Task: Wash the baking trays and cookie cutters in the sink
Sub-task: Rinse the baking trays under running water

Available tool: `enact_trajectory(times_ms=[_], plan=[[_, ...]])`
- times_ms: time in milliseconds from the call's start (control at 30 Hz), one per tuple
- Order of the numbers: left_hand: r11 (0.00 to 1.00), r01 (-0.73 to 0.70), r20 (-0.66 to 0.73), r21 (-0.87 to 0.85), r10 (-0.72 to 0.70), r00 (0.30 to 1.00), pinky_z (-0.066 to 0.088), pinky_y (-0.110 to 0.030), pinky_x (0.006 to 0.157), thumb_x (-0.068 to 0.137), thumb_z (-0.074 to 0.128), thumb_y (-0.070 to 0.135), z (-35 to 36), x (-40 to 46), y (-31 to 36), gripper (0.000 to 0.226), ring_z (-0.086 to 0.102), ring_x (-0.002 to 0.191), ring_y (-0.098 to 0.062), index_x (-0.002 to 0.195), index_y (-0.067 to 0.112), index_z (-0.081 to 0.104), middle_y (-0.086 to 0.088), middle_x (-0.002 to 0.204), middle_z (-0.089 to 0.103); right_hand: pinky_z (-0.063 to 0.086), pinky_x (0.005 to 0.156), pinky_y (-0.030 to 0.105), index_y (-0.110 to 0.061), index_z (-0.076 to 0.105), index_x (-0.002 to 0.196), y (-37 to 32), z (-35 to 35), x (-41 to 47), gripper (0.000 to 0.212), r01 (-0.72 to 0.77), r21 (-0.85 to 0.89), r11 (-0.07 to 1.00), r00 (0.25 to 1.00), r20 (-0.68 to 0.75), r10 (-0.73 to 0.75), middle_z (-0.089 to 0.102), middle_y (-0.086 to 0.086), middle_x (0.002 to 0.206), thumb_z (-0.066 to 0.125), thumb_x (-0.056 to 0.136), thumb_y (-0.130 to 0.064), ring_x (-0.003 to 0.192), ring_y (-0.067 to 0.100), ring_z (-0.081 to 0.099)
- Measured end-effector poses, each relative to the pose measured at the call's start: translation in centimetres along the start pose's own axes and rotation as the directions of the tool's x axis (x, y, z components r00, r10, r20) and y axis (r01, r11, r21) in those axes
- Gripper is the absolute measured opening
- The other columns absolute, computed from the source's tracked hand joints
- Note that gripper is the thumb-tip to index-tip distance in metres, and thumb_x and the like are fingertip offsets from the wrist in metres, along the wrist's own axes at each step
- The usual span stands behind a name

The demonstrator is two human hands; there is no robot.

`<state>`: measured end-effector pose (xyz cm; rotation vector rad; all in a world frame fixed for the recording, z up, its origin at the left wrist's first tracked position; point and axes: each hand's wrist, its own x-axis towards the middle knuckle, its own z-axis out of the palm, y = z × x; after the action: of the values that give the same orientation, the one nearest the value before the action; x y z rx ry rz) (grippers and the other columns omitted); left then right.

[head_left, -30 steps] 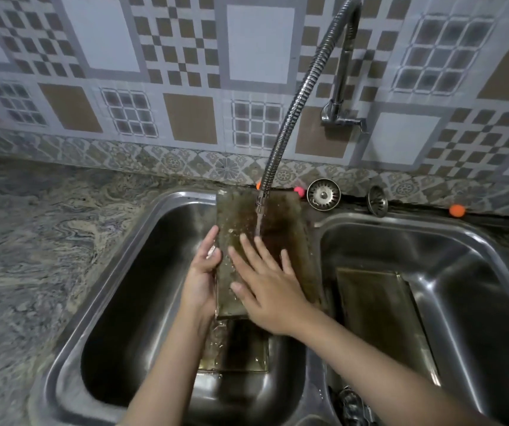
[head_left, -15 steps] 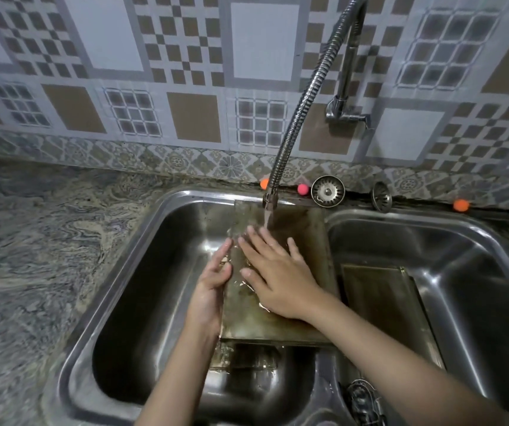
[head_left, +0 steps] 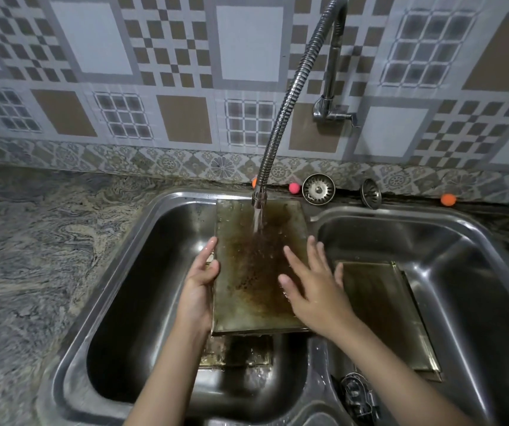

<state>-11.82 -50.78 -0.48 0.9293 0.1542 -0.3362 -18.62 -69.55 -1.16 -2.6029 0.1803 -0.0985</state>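
A stained metal baking tray (head_left: 247,272) is held tilted over the left sink basin (head_left: 142,302), under running water from the flexible tap (head_left: 259,198). My left hand (head_left: 199,284) grips the tray's left edge. My right hand (head_left: 311,281) lies flat with spread fingers on the tray's right side. A second tray (head_left: 237,353) lies beneath it at the basin bottom. Another tray (head_left: 385,312) leans inside the right basin (head_left: 462,272). A wire object (head_left: 359,395), maybe cutters, sits at the right basin's near edge.
Two metal sink strainers (head_left: 318,189) (head_left: 371,193) stand on the ledge behind the sink with small pink (head_left: 294,188) and orange balls (head_left: 448,199). Marbled stone counter (head_left: 31,256) stretches to the left. Tiled wall rises behind.
My right hand has slid from the tray's middle toward its right side. The left hand keeps hold of the left edge. The tray sits a little lower and more toward me.
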Motion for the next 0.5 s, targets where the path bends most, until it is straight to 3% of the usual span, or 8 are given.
enact_trajectory(times_ms=[33,100,200,267,367,433,500], plan=[[1.000,-0.013,-0.020,0.023,0.014,1.000,0.058,-0.027,0.067,0.090,0.039,-0.004,-0.4,0.1,0.0,0.046,0.071,0.086,-0.014,0.129,0.017,0.053,0.002,0.100,0.074,0.001,0.118,0.044,-0.038,0.031,0.146,0.5,-0.2,-0.4,0.051,-0.046,0.191,0.980,0.996,-0.072,0.061,-0.005,0.000,0.159,0.043,0.097,-0.046,0.147,0.019,-0.003],[0.997,-0.030,-0.055,0.069,0.034,0.998,0.056,-0.031,0.076,0.090,0.039,-0.005,-1.0,0.3,-0.3,0.047,0.069,0.092,-0.014,0.130,0.017,0.054,0.003,0.106,0.072,0.032,0.112,0.031,-0.036,0.053,0.129,1.1,-0.8,-0.8,0.035,-0.127,0.563,0.817,0.969,-0.105,0.223,0.028,0.001,0.155,0.055,0.095,-0.028,0.142,0.016,0.029],[0.994,-0.021,-0.095,0.104,0.031,0.995,0.050,-0.039,0.087,0.093,0.038,-0.003,-1.3,0.2,-1.3,0.047,0.064,0.100,-0.020,0.130,0.018,0.055,0.001,0.109,0.069,0.044,0.086,0.006,-0.033,0.063,0.112,0.7,-1.3,-1.5,0.030,-0.144,0.820,0.553,0.957,-0.027,0.289,0.059,-0.005,0.128,0.054,0.095,-0.010,0.120,0.003,0.053],[0.987,-0.024,-0.124,0.161,0.044,0.991,0.043,-0.048,0.101,0.093,0.039,-0.002,-1.5,0.3,-2.0,0.045,0.058,0.114,-0.025,0.122,0.024,0.061,-0.004,0.122,0.063,0.046,0.089,0.011,-0.026,0.066,0.112,0.6,-1.2,-1.8,0.032,-0.147,0.913,0.381,0.945,0.015,0.328,0.064,-0.003,0.123,0.052,0.094,-0.004,0.115,0.003,0.056],[0.933,-0.118,-0.120,0.339,0.167,0.979,0.030,-0.045,0.114,0.092,0.041,-0.003,-1.3,0.2,-2.4,0.044,0.045,0.131,-0.022,0.112,0.030,0.062,-0.004,0.137,0.052,0.046,0.102,0.039,-0.023,0.068,0.112,0.6,-1.1,-1.8,0.036,-0.150,0.987,0.049,0.924,0.123,0.362,0.063,0.004,0.127,0.049,0.092,0.001,0.121,0.020,0.057],[0.895,-0.168,-0.097,0.413,0.227,0.969,0.026,-0.041,0.116,0.093,0.040,-0.004,-1.1,0.3,-2.5,0.043,0.040,0.134,-0.017,0.116,0.027,0.058,0.001,0.138,0.050,0.054,0.088,0.037,-0.023,0.066,0.116,0.2,-1.7,-1.7,0.038,-0.163,0.981,-0.106,0.923,0.190,0.335,0.064,0.006,0.126,0.047,0.093,0.001,0.118,0.024,0.058],[0.868,-0.191,-0.074,0.459,0.251,0.965,0.026,-0.038,0.115,0.094,0.040,-0.003,-1.1,0.6,-2.6,0.041,0.039,0.132,-0.015,0.119,0.025,0.055,0.004,0.132,0.050,0.057,0.072,0.031,-0.023,0.063,0.122,-0.2,-2.2,-1.9,0.039,-0.177,0.967,-0.182,0.927,0.226,0.299,0.066,0.007,0.123,0.045,0.094,-0.002,0.113,0.025,0.061]])
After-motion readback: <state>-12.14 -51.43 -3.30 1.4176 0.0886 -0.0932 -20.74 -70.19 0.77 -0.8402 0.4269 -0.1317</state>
